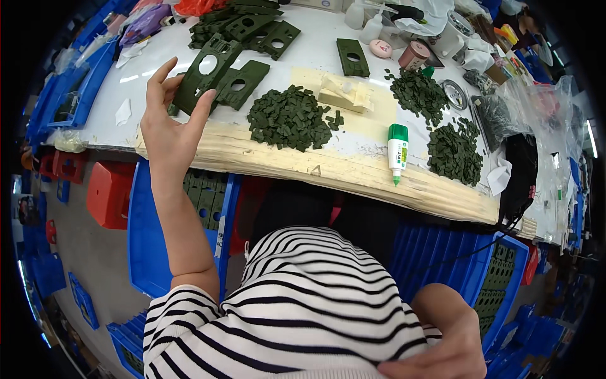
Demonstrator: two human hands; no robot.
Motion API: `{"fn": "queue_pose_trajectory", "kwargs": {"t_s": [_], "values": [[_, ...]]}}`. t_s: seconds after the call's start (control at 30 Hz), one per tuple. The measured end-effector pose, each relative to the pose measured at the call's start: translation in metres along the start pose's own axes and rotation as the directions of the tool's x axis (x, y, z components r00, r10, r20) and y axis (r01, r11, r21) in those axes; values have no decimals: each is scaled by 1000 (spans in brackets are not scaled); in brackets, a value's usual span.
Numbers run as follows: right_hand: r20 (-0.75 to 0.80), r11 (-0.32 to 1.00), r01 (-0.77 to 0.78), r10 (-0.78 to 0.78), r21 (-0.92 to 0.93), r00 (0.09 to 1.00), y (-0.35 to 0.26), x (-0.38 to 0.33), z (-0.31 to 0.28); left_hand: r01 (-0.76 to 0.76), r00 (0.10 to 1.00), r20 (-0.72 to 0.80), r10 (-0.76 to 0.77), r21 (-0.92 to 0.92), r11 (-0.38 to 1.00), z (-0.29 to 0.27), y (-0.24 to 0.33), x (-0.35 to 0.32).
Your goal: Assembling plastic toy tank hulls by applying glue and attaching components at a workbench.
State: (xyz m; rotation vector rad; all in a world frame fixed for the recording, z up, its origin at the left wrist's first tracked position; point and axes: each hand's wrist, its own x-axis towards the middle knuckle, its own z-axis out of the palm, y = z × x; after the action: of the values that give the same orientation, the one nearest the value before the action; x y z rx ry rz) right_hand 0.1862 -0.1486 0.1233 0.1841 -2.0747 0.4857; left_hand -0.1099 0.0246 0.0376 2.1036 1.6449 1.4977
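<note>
My left hand is over the left part of the table, its thumb and index finger spread wide. Between them lies the near end of a dark green plastic model hull plate with a large round hole. The plate leans over a second green plate, and the thumb tip overlaps its right edge. Behind is a stack of similar green plates. Down at the lower right, my right hand is bent in against my striped shirt, its fingers closed at the shirt's lower edge and partly cut off.
Heaps of small green pieces lie on the table. A green-capped glue bottle is near the wooden front edge. One green plate lies apart, beyond a yellowish block. Blue crates flank me below.
</note>
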Motion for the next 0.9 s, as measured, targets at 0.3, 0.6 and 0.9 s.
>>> {"fn": "queue_pose_trajectory", "kwargs": {"t_s": [0.3,0.6,0.9], "values": [[172,775,622,-631,111,756,-47,13,-8,-77,997,-22,76,-22,997,-17,14,-13],[263,888,451,-459,94,849,-61,20,-19,-88,995,39,89,-15,996,-31,13,-12],[203,953,268,-294,143,934,-62,21,-35,-91,993,70,93,-28,995,-24,8,-11]]}}
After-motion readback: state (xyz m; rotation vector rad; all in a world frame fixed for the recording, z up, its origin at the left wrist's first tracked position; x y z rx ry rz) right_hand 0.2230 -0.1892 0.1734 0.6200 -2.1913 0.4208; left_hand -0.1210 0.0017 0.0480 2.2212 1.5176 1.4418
